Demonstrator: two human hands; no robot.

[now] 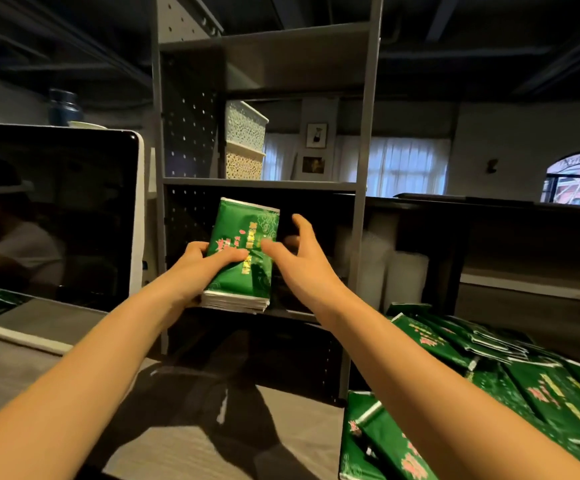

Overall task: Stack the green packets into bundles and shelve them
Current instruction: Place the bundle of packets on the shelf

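- As the bundle of green packets hangs at the mouth of the shelf, the step in hand looks like shelving, with the stacking of this one done.
- The left hand grips the bundle from its left side, thumb laid across the top face and fingers curled under.
- The right hand is spread wide and holds nothing. Its thumb tip touches the top face near the right edge, and the fingers fan out beyond the bundle.
- The bundle sits in the lower bay under the middle board, with its far end tilted up. Its near end is level with the bay's floor edge (whether it rests there, I cannot tell).
- The next move likely calls for lowering the far end and sliding the bundle in flat. The right hand would steady the loose side so that the layers do not slip apart.
- The left hand's grip should give way only once the bundle lies on the bay floor.
- More work remains: loose packets lie heaped on the table at the right, not yet bundled.
- Two baskets stand in the bay above, and a dark screen stands beside the shelf on the left.
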